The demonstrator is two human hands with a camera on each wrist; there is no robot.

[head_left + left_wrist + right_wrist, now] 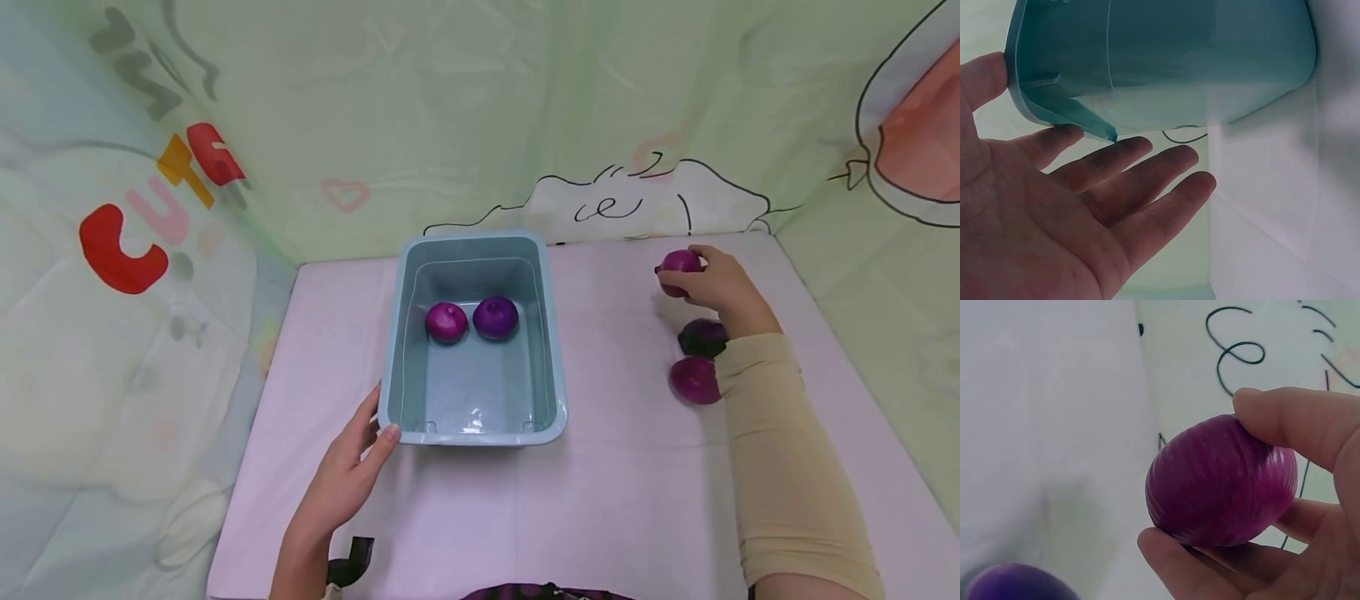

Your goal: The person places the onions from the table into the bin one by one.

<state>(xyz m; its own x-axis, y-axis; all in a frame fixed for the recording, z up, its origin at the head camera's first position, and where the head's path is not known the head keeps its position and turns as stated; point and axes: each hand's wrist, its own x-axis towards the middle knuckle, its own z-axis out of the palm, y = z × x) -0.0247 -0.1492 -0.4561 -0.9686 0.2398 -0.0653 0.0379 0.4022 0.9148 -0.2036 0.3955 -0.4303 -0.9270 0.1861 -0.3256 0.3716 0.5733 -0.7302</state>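
A red onion (1219,481) is held by my right hand (716,287), its thumb and fingers round the sides, at the table's back right. Below that hand in the head view lie a dark purple, round vegetable (702,337) and another red onion (693,380), partly covered by the sleeve. My left hand (348,467) touches the near left corner of a blue plastic basin (558,400). Its thumb rests at the rim and the index fingertip just beneath it; the other fingers stretch out loosely. Inside the basin sit two red onions (446,322), side by side.
A pale pink cloth covers the table (615,492). Printed curtains (450,108) stand behind it and along both sides. Close to the left wrist a black curved piece (352,562) shows, and dark patterned fabric (547,592) reaches in at the near edge.
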